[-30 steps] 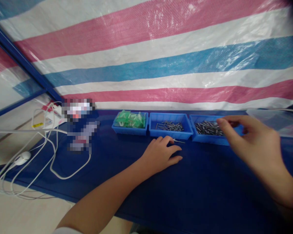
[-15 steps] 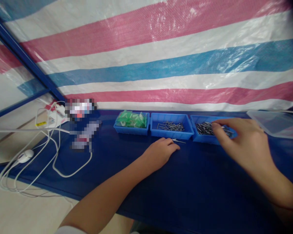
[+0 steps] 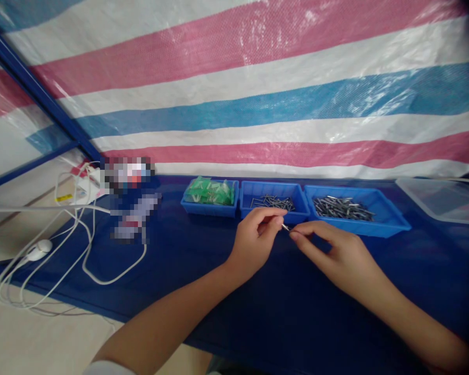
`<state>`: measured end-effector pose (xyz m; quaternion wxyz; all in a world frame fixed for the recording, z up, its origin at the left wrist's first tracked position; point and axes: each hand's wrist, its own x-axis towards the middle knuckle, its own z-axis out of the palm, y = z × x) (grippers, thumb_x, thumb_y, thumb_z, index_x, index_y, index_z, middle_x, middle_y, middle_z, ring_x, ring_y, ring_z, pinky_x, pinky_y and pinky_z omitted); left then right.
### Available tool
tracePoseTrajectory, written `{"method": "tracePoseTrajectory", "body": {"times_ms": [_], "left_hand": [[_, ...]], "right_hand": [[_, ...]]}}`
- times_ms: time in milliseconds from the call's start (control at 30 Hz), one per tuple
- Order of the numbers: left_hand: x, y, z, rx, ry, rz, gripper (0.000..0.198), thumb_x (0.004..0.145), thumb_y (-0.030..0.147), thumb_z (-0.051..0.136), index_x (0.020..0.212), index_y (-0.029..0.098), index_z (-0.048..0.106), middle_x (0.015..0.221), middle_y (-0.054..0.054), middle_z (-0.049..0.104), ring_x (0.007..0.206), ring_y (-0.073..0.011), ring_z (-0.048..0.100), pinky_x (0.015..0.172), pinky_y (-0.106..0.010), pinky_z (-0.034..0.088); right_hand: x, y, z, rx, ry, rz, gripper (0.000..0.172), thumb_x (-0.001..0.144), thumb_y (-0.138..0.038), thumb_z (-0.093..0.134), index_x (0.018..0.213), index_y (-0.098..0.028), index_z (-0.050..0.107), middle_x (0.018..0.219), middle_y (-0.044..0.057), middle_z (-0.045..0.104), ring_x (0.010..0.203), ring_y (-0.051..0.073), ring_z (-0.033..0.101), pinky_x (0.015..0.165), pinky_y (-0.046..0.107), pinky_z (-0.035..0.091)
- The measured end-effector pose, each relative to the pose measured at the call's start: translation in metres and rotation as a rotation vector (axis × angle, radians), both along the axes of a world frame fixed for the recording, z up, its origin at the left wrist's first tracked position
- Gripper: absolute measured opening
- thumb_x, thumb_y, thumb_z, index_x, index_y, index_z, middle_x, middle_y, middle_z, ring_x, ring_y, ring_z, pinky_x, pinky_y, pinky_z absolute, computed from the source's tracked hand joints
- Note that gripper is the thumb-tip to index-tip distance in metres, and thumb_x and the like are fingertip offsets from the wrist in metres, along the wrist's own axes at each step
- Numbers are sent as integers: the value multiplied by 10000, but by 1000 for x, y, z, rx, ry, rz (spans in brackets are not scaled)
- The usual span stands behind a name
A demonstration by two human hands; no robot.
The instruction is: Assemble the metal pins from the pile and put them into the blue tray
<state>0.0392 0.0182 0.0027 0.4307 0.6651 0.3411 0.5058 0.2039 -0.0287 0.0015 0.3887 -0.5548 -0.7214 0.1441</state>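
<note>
My left hand (image 3: 254,240) and my right hand (image 3: 332,251) meet above the dark blue table cloth (image 3: 203,291), just in front of the middle tray. Their fingertips pinch a small thin metal pin (image 3: 285,227) between them. Three small blue trays stand in a row behind: the left tray (image 3: 210,198) holds green plastic pieces, the middle tray (image 3: 273,202) a few metal pins, the right tray (image 3: 355,211) a heap of metal pins.
A clear plastic lid or box (image 3: 441,198) lies at the far right. White cables (image 3: 62,245) and a blurred patch (image 3: 128,198) sit on the left. A striped pink, white and blue tarpaulin (image 3: 258,104) hangs right behind the trays.
My right hand left the right tray and came leftward to meet my left hand. My left hand lifted off the cloth and now pinches a pin with the right.
</note>
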Motion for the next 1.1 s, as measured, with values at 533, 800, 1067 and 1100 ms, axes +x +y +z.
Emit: {"method": "tracePoseTrajectory", "body": {"times_ms": [533,800,1067,1100], "left_hand": [[7,-15,-9,-267,20,-264,240,859,302,609,1026,137,663,949,-68,699,838,-153,662,791,-273,538],[8,-13,-9,-251,36,-272,205,834,301,641,964,144,655,953,-55,697,882,-158,649,799,-255,504],[4,-8,-5,-226,29,-213,206,811,320,672,935,159,639,910,-41,674,811,-134,620,735,-244,487],[4,-7,-3,-224,27,-196,204,809,322,672,926,159,636,901,-40,670,802,-132,615,728,-244,485]], "right_hand": [[6,0,8,-44,273,-46,118,823,-341,653,807,-228,685,810,14,687,770,193,613,677,300,466],[5,-1,5,-1,267,-56,109,798,-335,678,814,-228,681,822,19,680,776,199,613,665,304,479],[6,-2,11,-30,316,-62,152,805,-380,666,846,-237,695,852,25,698,778,202,638,698,309,517],[6,-1,12,-48,338,-53,162,803,-382,668,861,-233,694,864,27,698,790,201,641,719,308,521]]}}
